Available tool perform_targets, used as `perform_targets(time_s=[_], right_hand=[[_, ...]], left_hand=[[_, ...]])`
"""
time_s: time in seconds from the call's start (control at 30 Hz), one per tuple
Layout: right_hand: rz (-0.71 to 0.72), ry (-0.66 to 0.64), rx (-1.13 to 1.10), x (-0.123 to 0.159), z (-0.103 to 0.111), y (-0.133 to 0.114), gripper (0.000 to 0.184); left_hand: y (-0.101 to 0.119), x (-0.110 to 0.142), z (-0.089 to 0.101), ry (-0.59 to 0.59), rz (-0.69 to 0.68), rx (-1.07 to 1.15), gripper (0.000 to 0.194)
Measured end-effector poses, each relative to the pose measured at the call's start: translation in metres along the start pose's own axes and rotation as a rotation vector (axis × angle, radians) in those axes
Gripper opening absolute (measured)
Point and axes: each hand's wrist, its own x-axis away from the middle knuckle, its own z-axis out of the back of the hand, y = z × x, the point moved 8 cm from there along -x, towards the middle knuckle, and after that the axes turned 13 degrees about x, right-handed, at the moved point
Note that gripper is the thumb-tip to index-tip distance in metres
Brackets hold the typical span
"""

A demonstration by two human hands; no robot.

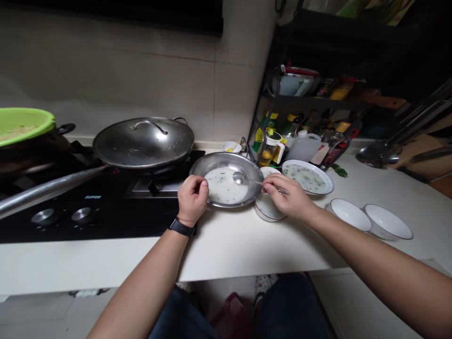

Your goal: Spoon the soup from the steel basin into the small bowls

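Your left hand (192,200) curls its fingers over the rim of a steel basin (226,161). Mid-basin, a steel spoon (239,178) dips into milky broth (221,187), its handle slanting right, nearer your right hand (287,197), whose fingers pinch it.

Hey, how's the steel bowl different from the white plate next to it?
The steel bowl is bare metal; the white plate looks ceramic, with a fluted edge. The left hand grips the steel bowl, which looks tipped, while the white plate sits untouched on the counter. The right hand dips a spoon into the steel bowl; the white plate has none. Both hold pale liquid with green flecks.
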Motion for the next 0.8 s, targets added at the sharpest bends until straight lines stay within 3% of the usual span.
perform_targets(time_s=[0.1,0.2,0.3,0.4,0.57,0.8], right_hand=[[-0.212,-0.069,-0.118,-0.002,-0.019,0.023,0.016],[-0.544,-0.067,-0.364,0.005,-0.031,0.046,0.015],[-0.873,-0.007,-0.616,0.018,-0.042,0.061,0.012],[-1.082,0.093,-0.819,0.028,-0.047,0.067,0.011],[-1.166,0.186,-0.951,0.032,-0.040,0.067,0.012],[-1.088,0.282,-0.861,0.037,0.013,0.074,0.013]], left_hand=[[0.001,0.000,0.000,0.000,-0.003,0.008,0.020],[0.003,0.000,-0.001,-0.003,-0.017,0.027,0.019],[0.003,0.001,-0.001,-0.007,-0.021,0.036,0.018],[0.002,0.001,-0.001,-0.010,-0.021,0.036,0.017],[0.002,0.001,-0.001,-0.007,-0.019,0.035,0.017],[0.002,0.000,0.000,-0.006,-0.008,0.002,0.019]])
